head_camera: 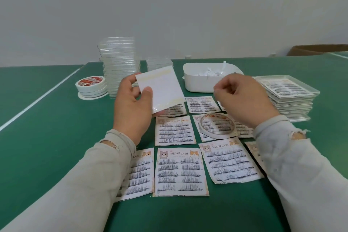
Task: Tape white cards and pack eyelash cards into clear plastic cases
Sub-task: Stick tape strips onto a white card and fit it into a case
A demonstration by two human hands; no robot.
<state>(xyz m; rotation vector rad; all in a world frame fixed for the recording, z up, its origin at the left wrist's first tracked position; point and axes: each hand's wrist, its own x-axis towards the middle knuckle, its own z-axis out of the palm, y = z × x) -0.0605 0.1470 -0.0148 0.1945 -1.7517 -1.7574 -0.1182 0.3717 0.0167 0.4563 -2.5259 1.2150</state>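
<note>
The left hand [131,103] holds a white card [162,88] (tape strips along its top and bottom edges) above eyelash cards [179,171] on the green table [56,137]; the right hand [243,100] hovers with fingers curled near a white bin [195,83].

White card [162,88] with tape strips held tilted above table, eyelash cards [179,171] flat below, clear cases [120,66] stacked behind

"MEOW LASH" is printed across the top of the eyelash cards [180,171] laid out on the green table [56,137], between little cat faces. Smaller print under it can't be made out, and the red label on the tape rolls [90,86] is too blurry to read.
</note>
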